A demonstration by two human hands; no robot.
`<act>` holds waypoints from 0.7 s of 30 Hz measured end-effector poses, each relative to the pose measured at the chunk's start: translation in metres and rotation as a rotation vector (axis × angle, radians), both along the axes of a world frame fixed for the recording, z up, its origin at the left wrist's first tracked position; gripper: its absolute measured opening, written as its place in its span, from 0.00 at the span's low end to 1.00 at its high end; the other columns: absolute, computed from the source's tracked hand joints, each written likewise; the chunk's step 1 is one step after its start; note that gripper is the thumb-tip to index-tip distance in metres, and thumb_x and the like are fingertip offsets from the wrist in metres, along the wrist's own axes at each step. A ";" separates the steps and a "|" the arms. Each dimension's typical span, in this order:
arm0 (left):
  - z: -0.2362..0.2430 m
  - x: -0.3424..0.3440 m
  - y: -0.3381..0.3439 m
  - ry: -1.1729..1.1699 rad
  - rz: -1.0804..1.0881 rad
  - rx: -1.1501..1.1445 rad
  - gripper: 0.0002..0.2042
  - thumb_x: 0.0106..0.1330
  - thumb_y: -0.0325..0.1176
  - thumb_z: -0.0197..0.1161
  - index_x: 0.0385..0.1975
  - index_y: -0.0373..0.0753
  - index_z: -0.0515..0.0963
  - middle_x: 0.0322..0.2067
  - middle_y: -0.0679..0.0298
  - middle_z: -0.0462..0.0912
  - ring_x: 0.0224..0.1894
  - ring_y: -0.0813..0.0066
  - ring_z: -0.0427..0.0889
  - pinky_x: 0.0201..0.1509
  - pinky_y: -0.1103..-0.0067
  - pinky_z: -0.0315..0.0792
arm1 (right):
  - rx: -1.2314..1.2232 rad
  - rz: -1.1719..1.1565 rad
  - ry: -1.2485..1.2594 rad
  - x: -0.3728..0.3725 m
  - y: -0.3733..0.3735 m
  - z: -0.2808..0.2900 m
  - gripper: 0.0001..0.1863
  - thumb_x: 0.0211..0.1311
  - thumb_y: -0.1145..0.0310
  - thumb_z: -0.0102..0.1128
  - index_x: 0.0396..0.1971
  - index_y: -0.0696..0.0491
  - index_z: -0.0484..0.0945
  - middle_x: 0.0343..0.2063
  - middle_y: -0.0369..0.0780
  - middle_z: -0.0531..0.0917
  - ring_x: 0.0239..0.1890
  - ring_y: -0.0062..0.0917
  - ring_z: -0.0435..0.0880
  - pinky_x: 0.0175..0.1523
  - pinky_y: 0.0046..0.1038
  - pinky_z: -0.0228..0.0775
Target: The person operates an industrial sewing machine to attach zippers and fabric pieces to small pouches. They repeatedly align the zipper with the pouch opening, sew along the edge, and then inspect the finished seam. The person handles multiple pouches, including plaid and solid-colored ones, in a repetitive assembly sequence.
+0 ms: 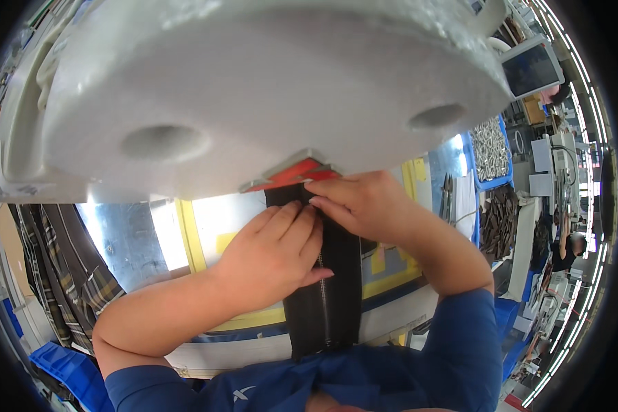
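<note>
A black fabric strip with a metal zipper (326,302) runs from my chest up under the head of a large white sewing machine (268,82). My left hand (275,250) lies flat on the strip's left side, fingers pointing up and right. My right hand (360,202) presses on the strip's top end, fingertips right next to the red presser part (292,173) under the machine. Both hands pin the fabric to the shiny metal work plate (230,220).
Yellow tape lines (189,237) mark the plate. Plaid fabric (62,268) hangs at the left above a blue bin (69,371). At the right stand a blue tray of metal parts (491,147), dark pieces (498,220) and a screen (532,69). Another person (570,250) works far right.
</note>
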State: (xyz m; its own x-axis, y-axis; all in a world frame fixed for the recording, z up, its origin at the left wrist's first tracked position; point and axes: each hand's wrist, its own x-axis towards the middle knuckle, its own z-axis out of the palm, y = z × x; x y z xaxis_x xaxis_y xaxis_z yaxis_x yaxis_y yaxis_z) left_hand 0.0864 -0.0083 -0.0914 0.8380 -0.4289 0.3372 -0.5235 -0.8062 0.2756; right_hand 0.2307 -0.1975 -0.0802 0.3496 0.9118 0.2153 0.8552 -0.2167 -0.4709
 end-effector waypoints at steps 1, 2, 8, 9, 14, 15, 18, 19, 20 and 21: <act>0.000 0.000 0.000 -0.010 0.040 -0.016 0.32 0.57 0.54 0.76 0.49 0.30 0.84 0.51 0.49 0.85 0.55 0.52 0.84 0.60 0.64 0.80 | 0.008 0.005 -0.008 0.000 0.000 -0.001 0.12 0.64 0.69 0.71 0.45 0.57 0.88 0.52 0.41 0.89 0.53 0.37 0.88 0.61 0.38 0.80; -0.001 -0.001 0.000 -0.019 0.079 -0.031 0.31 0.57 0.53 0.76 0.49 0.29 0.84 0.51 0.49 0.85 0.55 0.52 0.84 0.60 0.64 0.80 | 0.015 0.010 -0.015 0.000 0.000 -0.002 0.12 0.64 0.69 0.71 0.45 0.57 0.88 0.52 0.41 0.89 0.54 0.36 0.88 0.62 0.38 0.80; -0.001 0.005 0.005 0.016 0.170 -0.020 0.31 0.59 0.49 0.76 0.53 0.27 0.83 0.53 0.46 0.85 0.56 0.49 0.85 0.62 0.63 0.79 | 0.059 0.017 -0.075 0.001 0.000 -0.006 0.12 0.63 0.69 0.71 0.44 0.56 0.88 0.51 0.40 0.89 0.51 0.34 0.88 0.61 0.37 0.81; -0.001 0.006 0.006 0.032 0.169 -0.009 0.31 0.60 0.49 0.76 0.54 0.27 0.82 0.53 0.46 0.85 0.56 0.49 0.85 0.62 0.62 0.79 | 0.064 0.017 -0.090 0.001 0.000 -0.007 0.12 0.63 0.69 0.71 0.44 0.56 0.88 0.51 0.40 0.89 0.50 0.34 0.88 0.60 0.37 0.81; 0.003 0.008 0.005 0.047 0.161 0.055 0.32 0.60 0.51 0.75 0.55 0.28 0.82 0.57 0.50 0.84 0.58 0.51 0.81 0.62 0.62 0.75 | 0.044 0.003 -0.113 -0.001 -0.001 -0.009 0.10 0.64 0.69 0.70 0.43 0.55 0.88 0.48 0.38 0.89 0.48 0.34 0.88 0.56 0.35 0.82; 0.005 0.008 0.005 0.055 0.163 0.077 0.32 0.60 0.51 0.74 0.55 0.28 0.82 0.58 0.51 0.84 0.59 0.52 0.81 0.62 0.62 0.75 | 0.035 -0.003 -0.097 -0.002 -0.002 -0.008 0.10 0.64 0.69 0.69 0.43 0.55 0.88 0.48 0.38 0.89 0.48 0.34 0.88 0.55 0.35 0.82; 0.006 0.008 0.004 0.062 0.160 0.093 0.33 0.59 0.51 0.74 0.57 0.29 0.82 0.61 0.52 0.83 0.56 0.55 0.79 0.59 0.64 0.73 | 0.012 0.037 -0.146 0.001 -0.006 -0.008 0.10 0.66 0.68 0.68 0.43 0.56 0.88 0.47 0.39 0.89 0.47 0.34 0.89 0.50 0.34 0.83; 0.007 0.008 0.005 0.062 0.163 0.110 0.33 0.60 0.52 0.74 0.57 0.29 0.82 0.61 0.53 0.82 0.55 0.55 0.79 0.57 0.64 0.73 | -0.009 0.054 -0.126 0.002 -0.007 -0.006 0.11 0.67 0.67 0.67 0.44 0.56 0.88 0.48 0.39 0.89 0.46 0.34 0.90 0.49 0.34 0.83; 0.008 0.008 0.005 0.062 0.164 0.126 0.34 0.60 0.52 0.74 0.57 0.30 0.82 0.62 0.53 0.82 0.54 0.56 0.79 0.56 0.65 0.73 | -0.030 0.071 -0.106 0.005 -0.008 -0.004 0.11 0.68 0.66 0.67 0.45 0.56 0.88 0.48 0.38 0.89 0.46 0.34 0.90 0.47 0.35 0.84; 0.009 0.008 0.005 0.063 0.167 0.144 0.34 0.60 0.53 0.74 0.58 0.30 0.81 0.62 0.54 0.82 0.53 0.57 0.79 0.55 0.65 0.72 | -0.049 0.089 -0.085 0.006 -0.010 -0.001 0.12 0.69 0.66 0.66 0.46 0.56 0.88 0.48 0.38 0.90 0.45 0.33 0.90 0.46 0.35 0.84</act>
